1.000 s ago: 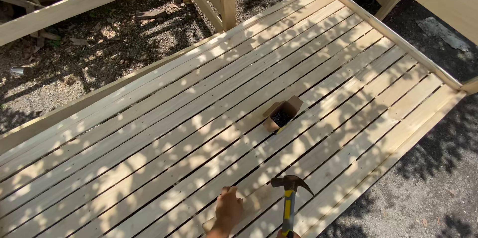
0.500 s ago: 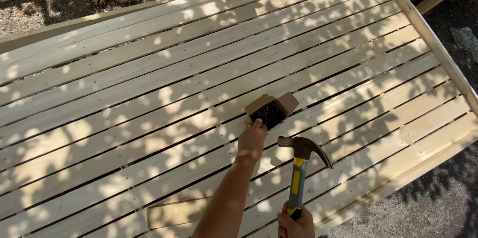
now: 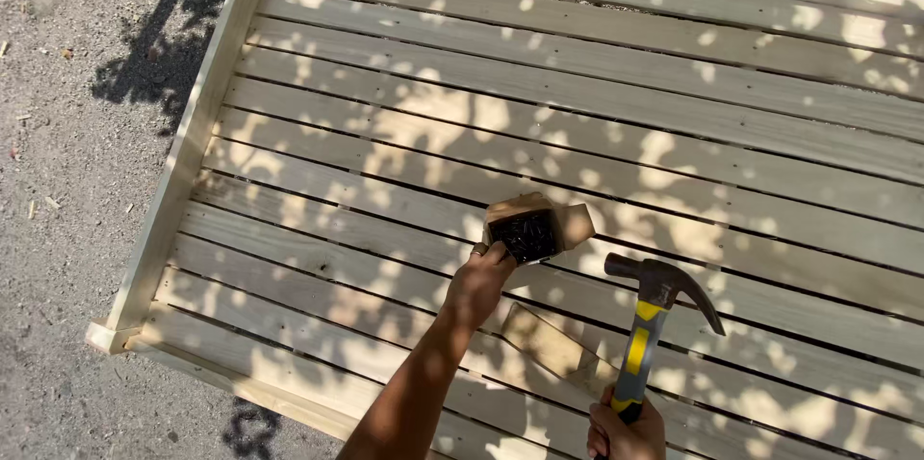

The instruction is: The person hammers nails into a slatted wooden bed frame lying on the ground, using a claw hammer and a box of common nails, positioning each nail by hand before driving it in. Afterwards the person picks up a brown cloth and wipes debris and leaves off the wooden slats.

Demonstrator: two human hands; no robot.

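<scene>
Dappled sunlight falls on a slatted wooden deck (image 3: 674,85). At mid-deck, an open cardboard box of dark nails (image 3: 525,231) is touched by the left hand (image 3: 478,282), fingers curled at its near edge; whether a nail is pinched cannot be told. A claw hammer (image 3: 647,325) is gripped upright by the right hand (image 3: 626,433). Nail-fetching seems in hand; a single nail must be pinched out.

A big slatted frame of pale wooden boards (image 3: 577,85) fills the view, dappled with leaf shadows, dark gaps running between the slats. A short flat offcut of wood (image 3: 547,342) lies on the slats near the bottom. Left of the frame, bare gravelly ground (image 3: 77,181) with scattered wood chips.
</scene>
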